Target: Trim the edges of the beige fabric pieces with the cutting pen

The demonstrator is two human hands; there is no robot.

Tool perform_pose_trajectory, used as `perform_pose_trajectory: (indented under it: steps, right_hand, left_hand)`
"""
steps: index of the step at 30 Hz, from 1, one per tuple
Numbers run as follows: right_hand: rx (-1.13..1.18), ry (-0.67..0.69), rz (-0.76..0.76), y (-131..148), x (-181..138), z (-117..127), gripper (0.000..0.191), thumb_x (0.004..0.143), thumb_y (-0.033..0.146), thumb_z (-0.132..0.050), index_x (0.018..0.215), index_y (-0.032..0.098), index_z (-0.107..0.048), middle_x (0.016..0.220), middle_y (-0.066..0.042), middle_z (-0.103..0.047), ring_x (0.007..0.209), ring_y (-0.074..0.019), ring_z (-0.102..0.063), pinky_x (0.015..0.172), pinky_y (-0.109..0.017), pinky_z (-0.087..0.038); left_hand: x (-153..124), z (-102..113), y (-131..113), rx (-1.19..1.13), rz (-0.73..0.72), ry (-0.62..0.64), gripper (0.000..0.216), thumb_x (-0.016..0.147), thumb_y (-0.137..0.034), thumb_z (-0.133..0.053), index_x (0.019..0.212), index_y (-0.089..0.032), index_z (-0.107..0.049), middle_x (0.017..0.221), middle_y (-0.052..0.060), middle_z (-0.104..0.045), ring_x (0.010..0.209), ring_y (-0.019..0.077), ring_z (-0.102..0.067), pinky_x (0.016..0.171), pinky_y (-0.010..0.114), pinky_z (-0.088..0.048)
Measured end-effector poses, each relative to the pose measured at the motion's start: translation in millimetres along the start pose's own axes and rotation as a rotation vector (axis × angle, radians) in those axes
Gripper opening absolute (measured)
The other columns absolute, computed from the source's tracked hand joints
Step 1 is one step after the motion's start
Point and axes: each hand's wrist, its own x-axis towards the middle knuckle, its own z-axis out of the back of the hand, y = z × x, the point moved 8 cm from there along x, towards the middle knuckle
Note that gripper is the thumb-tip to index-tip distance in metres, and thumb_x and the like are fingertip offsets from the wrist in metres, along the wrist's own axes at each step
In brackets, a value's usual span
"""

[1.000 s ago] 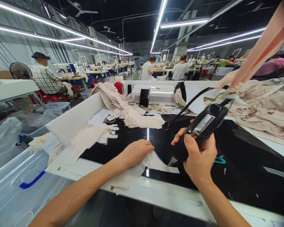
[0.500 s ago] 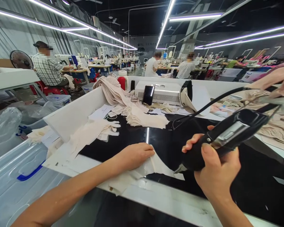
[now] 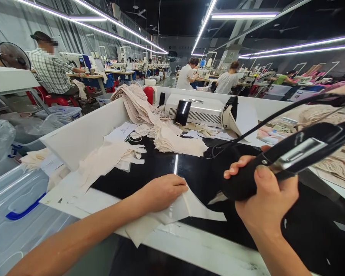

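My left hand [image 3: 164,191] is closed at the upper edge of a cream cloth piece [image 3: 194,209], fingers together and pressing on it. The cloth lies across the front of the black table surface [image 3: 158,165], and one corner hangs over the white front edge. Wrapped in my right hand [image 3: 268,201] is a black corded hand-held tool [image 3: 290,157] with a silver panel on its body. Its pointed metal tip [image 3: 217,198] is just above the cloth's right end and apart from it. The tool's exact kind is unclear.
Layered cream cloth pieces [image 3: 175,140] lie behind my hands, with more cloth [image 3: 103,159] at left. A vented white metal box [image 3: 195,109] and a phone [image 3: 183,112] stand at the back. The tool's black cable [image 3: 264,124] arches rightward. Plastic bins [image 3: 23,207] stand left.
My right hand has drawn the tool up and right, and its tip has come away from the cloth. My left hand stays on the cloth. Another person's hand at upper right has mostly left view.
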Motion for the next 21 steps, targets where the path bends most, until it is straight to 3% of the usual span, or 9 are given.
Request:
perform_pose_trajectory:
  steps: [9, 21]
  right_hand:
    - [0.094, 0.119, 0.045, -33.1, 5.6, -50.8, 0.048, 0.087, 0.056, -0.103, 0.104, 0.028, -0.067, 0.084, 0.006, -0.075, 0.062, -0.0127, -0.069, 0.057, -0.026, -0.062]
    - [0.037, 0.168, 0.054, -45.8, -1.1, -58.3, 0.043, 0.096, 0.058, -0.094, 0.111, 0.029, -0.065, 0.084, 0.007, -0.074, 0.062, -0.0134, -0.068, 0.059, -0.029, -0.063]
  left_hand:
    - [-2.9, 8.9, -1.6, -0.067, 0.018, -0.007, 0.030, 0.122, -0.016, -0.056, 0.137, -0.016, -0.082, 0.136, 0.014, -0.084, 0.124, 0.0253, -0.082, 0.111, 0.037, -0.071]
    - [-3.6, 10.4, -1.9, -0.088, 0.023, 0.016, 0.028, 0.119, -0.013, -0.059, 0.136, -0.016, -0.082, 0.136, 0.012, -0.085, 0.124, 0.0261, -0.083, 0.110, 0.035, -0.071]
